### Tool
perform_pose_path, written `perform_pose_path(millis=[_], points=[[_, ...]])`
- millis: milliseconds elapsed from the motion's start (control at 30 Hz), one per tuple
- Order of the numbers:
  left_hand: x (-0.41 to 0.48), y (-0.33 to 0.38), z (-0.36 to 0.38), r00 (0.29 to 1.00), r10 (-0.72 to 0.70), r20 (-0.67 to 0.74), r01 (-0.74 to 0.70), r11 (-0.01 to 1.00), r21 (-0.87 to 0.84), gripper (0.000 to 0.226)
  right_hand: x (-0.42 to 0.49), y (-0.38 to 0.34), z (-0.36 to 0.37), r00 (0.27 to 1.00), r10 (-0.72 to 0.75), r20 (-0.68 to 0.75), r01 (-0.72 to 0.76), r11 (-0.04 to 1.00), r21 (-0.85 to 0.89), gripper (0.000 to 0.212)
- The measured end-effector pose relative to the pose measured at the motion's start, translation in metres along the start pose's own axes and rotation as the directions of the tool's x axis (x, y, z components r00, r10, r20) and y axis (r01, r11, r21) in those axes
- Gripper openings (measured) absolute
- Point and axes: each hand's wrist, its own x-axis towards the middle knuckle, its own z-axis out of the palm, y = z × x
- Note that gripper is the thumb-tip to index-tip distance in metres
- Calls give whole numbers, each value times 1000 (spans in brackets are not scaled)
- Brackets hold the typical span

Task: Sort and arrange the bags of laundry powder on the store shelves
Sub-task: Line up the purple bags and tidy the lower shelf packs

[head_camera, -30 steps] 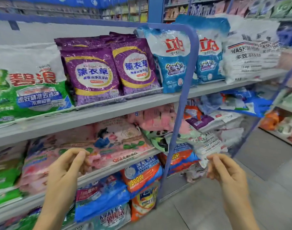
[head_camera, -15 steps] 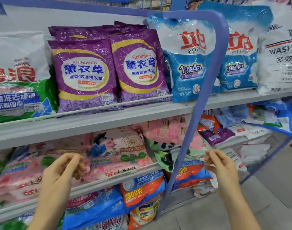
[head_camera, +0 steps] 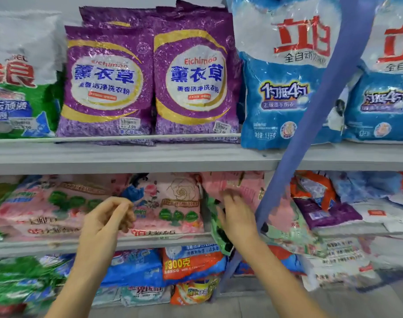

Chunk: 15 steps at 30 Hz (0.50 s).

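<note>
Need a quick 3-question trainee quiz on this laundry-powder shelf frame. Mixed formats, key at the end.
1. True or false: the two purple plastic powder bags stand upright on the upper grey metal shelf.
2. Which bags lie flat behind the left hand? A) pink floral plastic bags B) orange boxes C) black bottles
3. Fill in: the right hand reaches toward the ___ shelf (upper, middle, lower).
Key: 1 true; 2 A; 3 middle.
</note>
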Motion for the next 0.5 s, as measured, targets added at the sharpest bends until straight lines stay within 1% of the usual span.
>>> perform_pose_path(millis=[67, 100, 133, 200, 267, 300, 367, 400, 467, 500], points=[[-1, 2, -1, 1000, 13, -2, -13, 1000, 2, 31, 35, 10, 18, 996, 67, 63, -51, 973, -223, 63], [-1, 3, -2, 1000, 17, -4, -17, 1000, 3, 30, 51, 16, 24, 989, 117, 88, -85, 950, -302, 70], [-2, 3, -4, 1000, 18, -8, -18, 1000, 3, 29, 64, 21, 29, 978, 182, 105, -134, 924, -358, 75], [-3, 1, -10, 1000, 11, -12, -11, 1000, -11, 28, 83, 32, 36, 946, 299, 127, -219, 875, -433, 93], [-3, -2, -17, 1000, 1, -5, -1, 1000, -26, 25, 89, 39, 45, 937, 321, 138, -218, 845, -489, 111], [-3, -4, -20, 1000, -3, -1, 3, 1000, -29, 24, 90, 41, 48, 938, 323, 126, -213, 824, -525, 115], [-1, -9, -27, 1000, -19, 7, 19, 999, -29, 26, 90, 43, 53, 949, 303, 88, -193, 778, -598, 112], [0, -13, -30, 999, -30, 15, 30, 999, -29, 27, 89, 45, 55, 958, 283, 58, -184, 753, -632, 105], [2, -17, -37, 998, -59, 28, 60, 997, -39, 27, 90, 45, 55, 967, 254, 9, -187, 737, -649, 83], [4, -19, -41, 997, -72, 32, 73, 996, -47, 26, 93, 43, 52, 968, 251, 19, -179, 739, -649, 70]])
